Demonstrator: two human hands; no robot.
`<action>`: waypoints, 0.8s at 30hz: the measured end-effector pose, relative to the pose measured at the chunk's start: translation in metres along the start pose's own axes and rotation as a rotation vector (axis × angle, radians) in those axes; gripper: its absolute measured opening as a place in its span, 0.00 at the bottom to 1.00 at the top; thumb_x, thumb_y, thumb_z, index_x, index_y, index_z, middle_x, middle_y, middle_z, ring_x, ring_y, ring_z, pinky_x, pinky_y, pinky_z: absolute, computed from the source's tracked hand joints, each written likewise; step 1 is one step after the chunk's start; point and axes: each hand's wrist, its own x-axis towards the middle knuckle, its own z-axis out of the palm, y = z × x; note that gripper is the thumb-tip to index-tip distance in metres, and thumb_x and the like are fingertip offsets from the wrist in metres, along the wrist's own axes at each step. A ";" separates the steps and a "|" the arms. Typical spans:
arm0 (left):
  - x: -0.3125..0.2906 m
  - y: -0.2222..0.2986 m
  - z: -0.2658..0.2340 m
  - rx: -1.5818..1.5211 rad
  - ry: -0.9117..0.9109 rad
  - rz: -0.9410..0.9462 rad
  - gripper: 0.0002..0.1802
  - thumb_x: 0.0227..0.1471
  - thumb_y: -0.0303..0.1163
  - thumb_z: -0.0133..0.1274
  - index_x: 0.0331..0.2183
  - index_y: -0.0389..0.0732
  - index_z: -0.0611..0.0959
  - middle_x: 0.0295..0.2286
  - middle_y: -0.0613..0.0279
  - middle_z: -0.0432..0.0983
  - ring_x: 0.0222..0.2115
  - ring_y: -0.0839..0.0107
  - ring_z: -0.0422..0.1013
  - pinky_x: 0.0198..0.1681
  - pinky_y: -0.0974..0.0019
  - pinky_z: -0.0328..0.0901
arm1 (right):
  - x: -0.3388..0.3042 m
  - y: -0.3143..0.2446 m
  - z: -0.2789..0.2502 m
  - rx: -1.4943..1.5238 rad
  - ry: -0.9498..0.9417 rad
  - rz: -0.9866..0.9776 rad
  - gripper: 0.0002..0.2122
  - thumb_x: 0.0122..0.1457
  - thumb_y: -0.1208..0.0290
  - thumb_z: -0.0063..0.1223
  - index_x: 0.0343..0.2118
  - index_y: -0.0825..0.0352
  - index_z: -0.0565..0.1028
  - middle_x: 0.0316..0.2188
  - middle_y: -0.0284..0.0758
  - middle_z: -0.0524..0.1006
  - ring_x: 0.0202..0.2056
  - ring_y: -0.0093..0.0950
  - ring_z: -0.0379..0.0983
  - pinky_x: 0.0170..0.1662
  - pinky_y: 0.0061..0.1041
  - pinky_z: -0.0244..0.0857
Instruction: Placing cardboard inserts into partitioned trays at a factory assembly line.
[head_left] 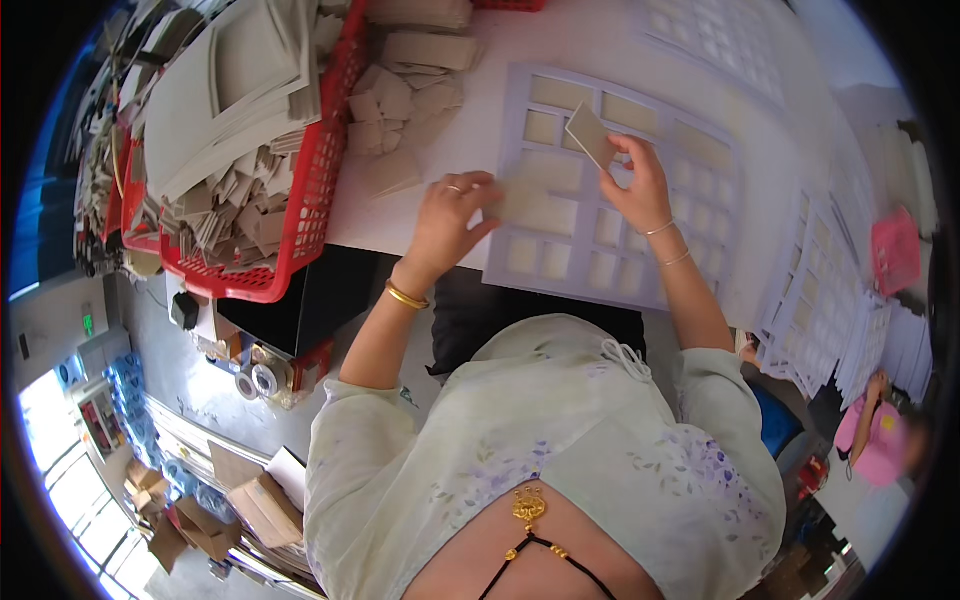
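A pale lavender sheet (582,225) with rows of rectangular windows lies on the white table in front of me. Cream-grey panels show in the windows. Above its middle, my right hand (640,185) pinches a small rectangular cardboard piece (590,135) between thumb and fingers, with the piece tilted. My left hand (455,222) hovers at the sheet's left edge. Its fingers are bent and a little blurred, the thumb apart from them, and nothing shows between. Loose cardboard pieces (385,105) lie in a heap beyond that hand.
At the left, a red plastic basket (325,160) overflows with grey cardboard pieces. Similar windowed sheets (725,40) lie at the far side, with stacks (815,290) on the right. A person in pink (875,440) is at the far right, near a pink basket (895,250).
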 end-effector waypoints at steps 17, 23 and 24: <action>0.024 0.029 0.036 0.165 -0.233 0.207 0.25 0.33 0.25 0.60 0.40 0.46 0.76 0.41 0.63 0.71 0.43 0.61 0.66 0.45 0.59 0.63 | -0.020 -0.004 -0.012 -0.141 -0.023 -0.131 0.18 0.43 0.76 0.56 0.41 0.63 0.70 0.41 0.39 0.71 0.43 0.39 0.68 0.45 0.33 0.66; 0.017 0.043 0.043 0.273 -0.099 0.239 0.27 0.35 0.32 0.61 0.42 0.45 0.75 0.41 0.64 0.70 0.44 0.64 0.65 0.48 0.59 0.58 | -0.014 -0.008 -0.005 -0.134 -0.064 -0.161 0.18 0.43 0.76 0.55 0.41 0.63 0.70 0.40 0.38 0.71 0.43 0.38 0.68 0.44 0.33 0.66; 0.015 0.043 0.045 0.272 -0.098 0.239 0.27 0.35 0.32 0.61 0.42 0.45 0.75 0.41 0.64 0.70 0.44 0.64 0.65 0.48 0.59 0.58 | -0.014 -0.007 -0.005 -0.135 -0.065 -0.162 0.18 0.43 0.76 0.55 0.41 0.63 0.70 0.40 0.38 0.71 0.43 0.38 0.68 0.44 0.33 0.66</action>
